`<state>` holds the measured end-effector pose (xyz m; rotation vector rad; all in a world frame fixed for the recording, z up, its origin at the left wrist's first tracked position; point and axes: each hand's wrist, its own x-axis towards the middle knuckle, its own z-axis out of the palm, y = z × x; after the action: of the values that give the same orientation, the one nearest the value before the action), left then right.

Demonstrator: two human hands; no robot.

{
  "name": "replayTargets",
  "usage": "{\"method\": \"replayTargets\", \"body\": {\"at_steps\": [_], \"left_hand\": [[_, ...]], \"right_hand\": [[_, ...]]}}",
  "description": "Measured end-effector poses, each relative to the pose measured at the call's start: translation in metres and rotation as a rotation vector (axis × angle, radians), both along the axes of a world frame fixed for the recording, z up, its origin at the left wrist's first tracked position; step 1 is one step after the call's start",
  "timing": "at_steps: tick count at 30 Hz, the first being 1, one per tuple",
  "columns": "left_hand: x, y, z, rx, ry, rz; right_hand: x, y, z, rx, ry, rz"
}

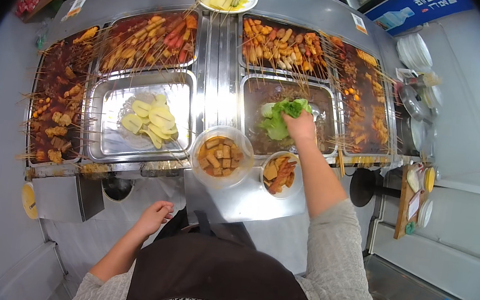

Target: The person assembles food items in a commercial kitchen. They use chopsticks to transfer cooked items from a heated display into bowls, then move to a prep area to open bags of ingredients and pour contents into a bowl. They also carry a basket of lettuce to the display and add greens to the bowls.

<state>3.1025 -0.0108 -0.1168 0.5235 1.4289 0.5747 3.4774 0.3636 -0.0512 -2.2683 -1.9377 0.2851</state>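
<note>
My right hand (300, 125) grips a bunch of green leafy lettuce (280, 119) above a steel pan of brown broth (253, 124). The lettuce hides part of the broth, and whether its lower leaves touch the liquid I cannot tell. Part of a pale utensil (315, 112) shows just beyond the hand. Nearer to me stand a clear tub of cubed brown food in red liquid (220, 156) and a smaller round container of sliced food (279, 175). My left hand (157, 217) hangs near my apron, empty, its fingers loosely curled.
Left of the tubs, a steel pan (100, 130) holds pale yellow slices (157, 117). Around it sit pans of skewers in red broth (149, 40), their sticks poking past the rims. A white plate of skewered slices (251, 2) stands at the back. Stacked white bowls (414, 51) are at right.
</note>
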Motion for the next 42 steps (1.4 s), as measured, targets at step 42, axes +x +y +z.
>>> {"method": "replayTargets", "body": {"at_steps": [42], "left_hand": [[0.357, 0.071, 0.024, 0.129, -0.127, 0.541]], "right_hand": [[0.341, -0.149, -0.065, 0.102, 0.568, -0.047]]}}
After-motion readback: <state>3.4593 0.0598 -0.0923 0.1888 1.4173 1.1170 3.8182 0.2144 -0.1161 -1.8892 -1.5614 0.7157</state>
